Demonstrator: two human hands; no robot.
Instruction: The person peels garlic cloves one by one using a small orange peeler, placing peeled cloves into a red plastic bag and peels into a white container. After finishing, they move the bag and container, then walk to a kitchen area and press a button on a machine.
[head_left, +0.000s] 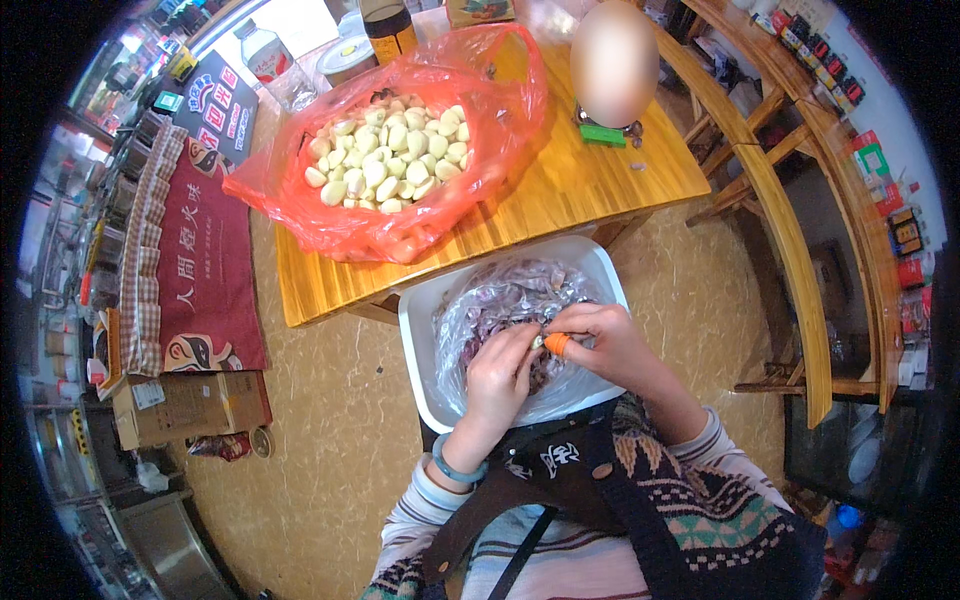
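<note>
Between my fingertips is a small garlic clove (537, 341), partly hidden. My left hand (501, 367) pinches it from one side, a blue-grey bangle around the wrist. My right hand (607, 341) meets it from the other side, with an orange finger cot (556, 343) on the thumb. Both hands are over a white plastic basin (416, 367) lined with a clear plastic bag (559, 394). Purplish garlic skins (517, 296) fill much of the bag. On the table, an open red plastic bag (495, 169) holds a heap of peeled garlic cloves (390, 154).
The wooden table's (592, 195) edge overhangs the basin's far side. A bottle (266, 52), a lidded tub (346, 58) and a dark jar (388, 34) stand behind the red bag. A wooden bench (784, 255) is on the right; cardboard boxes (180, 409) lie at left.
</note>
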